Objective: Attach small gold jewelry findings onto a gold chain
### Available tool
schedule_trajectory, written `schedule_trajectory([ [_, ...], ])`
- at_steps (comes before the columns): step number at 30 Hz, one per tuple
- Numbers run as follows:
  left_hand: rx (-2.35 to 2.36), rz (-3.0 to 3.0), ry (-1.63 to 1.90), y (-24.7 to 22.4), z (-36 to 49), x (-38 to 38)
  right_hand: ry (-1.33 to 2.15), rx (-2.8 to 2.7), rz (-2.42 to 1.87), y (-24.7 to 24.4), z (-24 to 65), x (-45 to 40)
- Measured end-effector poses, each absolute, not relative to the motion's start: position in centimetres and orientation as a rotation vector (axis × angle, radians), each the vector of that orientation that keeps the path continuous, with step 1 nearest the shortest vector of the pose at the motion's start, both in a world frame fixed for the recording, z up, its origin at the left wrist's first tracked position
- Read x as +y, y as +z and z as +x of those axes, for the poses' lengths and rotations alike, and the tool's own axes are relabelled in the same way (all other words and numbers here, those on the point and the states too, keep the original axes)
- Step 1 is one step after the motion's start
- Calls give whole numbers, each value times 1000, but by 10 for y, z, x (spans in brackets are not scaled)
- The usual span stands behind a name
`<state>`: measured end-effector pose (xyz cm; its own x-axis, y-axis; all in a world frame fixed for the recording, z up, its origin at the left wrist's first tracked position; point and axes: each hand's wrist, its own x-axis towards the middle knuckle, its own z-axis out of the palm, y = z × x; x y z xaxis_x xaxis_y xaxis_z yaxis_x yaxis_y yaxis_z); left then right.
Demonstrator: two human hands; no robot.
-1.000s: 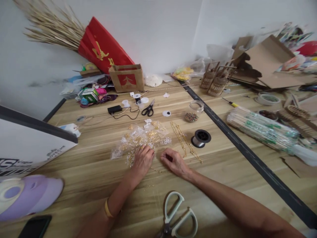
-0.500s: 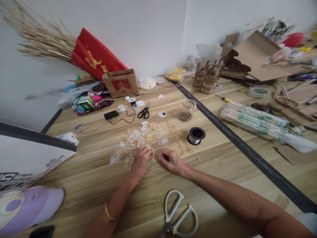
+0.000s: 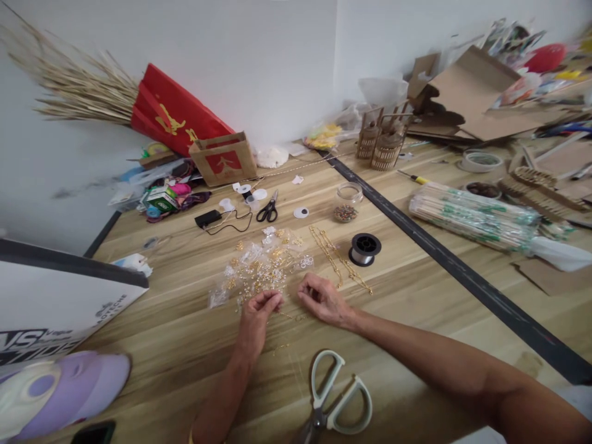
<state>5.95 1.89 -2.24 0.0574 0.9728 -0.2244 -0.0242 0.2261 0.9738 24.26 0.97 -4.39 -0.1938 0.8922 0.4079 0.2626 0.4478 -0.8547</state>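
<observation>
My left hand point(image 3: 258, 311) is closed in a pinch at the near edge of a spread of clear and gold beads point(image 3: 266, 274); what sits between the fingertips is too small to make out. Just to its right, my right hand point(image 3: 322, 300) has thumb and forefinger together, their contents hidden. A thin gold beaded strand point(image 3: 300, 318) lies on the wood below and between both hands. Beyond the right hand are gold chains point(image 3: 335, 256) and a black spool of clear line point(image 3: 365, 249). White-handled scissors point(image 3: 324, 401) lie open nearest me.
Black scissors point(image 3: 267, 208), a jar of coloured beads point(image 3: 346, 202) and a black battery box point(image 3: 208, 217) stand farther back. Bundled sticks in plastic point(image 3: 476, 216) lie to the right. At left are a white box point(image 3: 69, 302) and a purple object point(image 3: 74, 388).
My left hand has drawn back from the beads toward me, its fingers now pinched. My right hand stays nearly in place, its fingers slightly raised. The view has shifted a little.
</observation>
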Motion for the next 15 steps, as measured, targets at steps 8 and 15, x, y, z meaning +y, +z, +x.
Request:
schedule_trajectory([
  [8,1070,663,1049,-30,73,5,620,-1873,-834,-38,242,0],
  [15,1060,716,1040,-36,73,2,661,-1962,-804,-38,244,0],
])
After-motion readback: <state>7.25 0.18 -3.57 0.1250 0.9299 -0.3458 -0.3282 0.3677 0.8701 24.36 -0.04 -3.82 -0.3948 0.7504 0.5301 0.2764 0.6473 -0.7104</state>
